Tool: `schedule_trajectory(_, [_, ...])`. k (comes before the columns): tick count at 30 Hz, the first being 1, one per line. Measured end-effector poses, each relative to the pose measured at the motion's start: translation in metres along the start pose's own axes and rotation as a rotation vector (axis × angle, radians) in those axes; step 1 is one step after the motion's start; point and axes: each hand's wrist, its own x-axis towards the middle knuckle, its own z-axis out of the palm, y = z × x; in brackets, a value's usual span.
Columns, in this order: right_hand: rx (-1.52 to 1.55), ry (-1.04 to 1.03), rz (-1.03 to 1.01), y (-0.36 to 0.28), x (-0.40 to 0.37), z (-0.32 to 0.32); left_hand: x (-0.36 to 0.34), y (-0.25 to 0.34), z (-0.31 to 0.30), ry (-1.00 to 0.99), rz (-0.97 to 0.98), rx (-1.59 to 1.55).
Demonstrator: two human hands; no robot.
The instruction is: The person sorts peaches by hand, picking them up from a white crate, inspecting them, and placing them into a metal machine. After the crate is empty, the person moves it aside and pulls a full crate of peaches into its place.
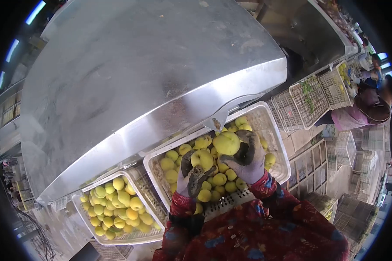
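Note:
Both of my hands are in dirty grey-and-black gloves, above a white crate [283, 167] of yellow-green round fruit. My left hand [193, 174] is wrapped round one yellow fruit [202, 160]. Slightly higher and to the right, a larger yellow-green fruit [227, 143] is held by my right hand [248, 157], whose fingers curve around its right side. The two held fruits are close together. Beneath them, more fruit [220, 179] lies in the crate, partly hidden by my hands.
A large metal surface [152, 65] spans the area ahead, its edge above the crates. Another crate [156, 238] full of yellow fruit stands at lower left. Stacked crates [309, 102] stand at right, near a person [370, 106] in dark and pink clothing.

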Motion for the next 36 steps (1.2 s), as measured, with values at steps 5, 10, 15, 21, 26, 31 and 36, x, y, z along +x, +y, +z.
schedule_trajectory(5, [-0.335, 0.085, -0.148, 0.03, 0.071, 0.059, 0.0, 0.026, 0.013, -0.017, 0.126, -0.039])
schedule_trajectory(10, [0.092, -0.036, -0.022, 0.018, 0.066, 0.04, 0.01, 0.027, -0.001, 0.067, 0.207, 0.137])
schedule_trajectory(15, [-0.137, -0.312, -0.307, -0.015, 0.019, 0.01, 0.026, 0.013, 0.011, -0.018, 0.184, 0.108])
schedule_trajectory(21, [-0.383, -0.007, -0.153, 0.011, 0.034, 0.032, 0.031, 0.007, 0.004, 0.058, 0.084, 0.109])
schedule_trajectory(26, [-0.563, 0.063, -0.418, 0.047, 0.08, 0.051, 0.035, -0.062, -0.067, -0.033, -0.277, 1.187])
schedule_trajectory(31, [-0.216, -0.033, -0.181, 0.046, 0.054, 0.003, 0.033, -0.153, -0.06, -0.686, -0.454, 2.123])
schedule_trajectory(36, [-0.766, -1.1, 0.297, 0.134, -0.011, 0.023, 0.035, -0.184, -0.077, -0.812, -0.536, 2.25])
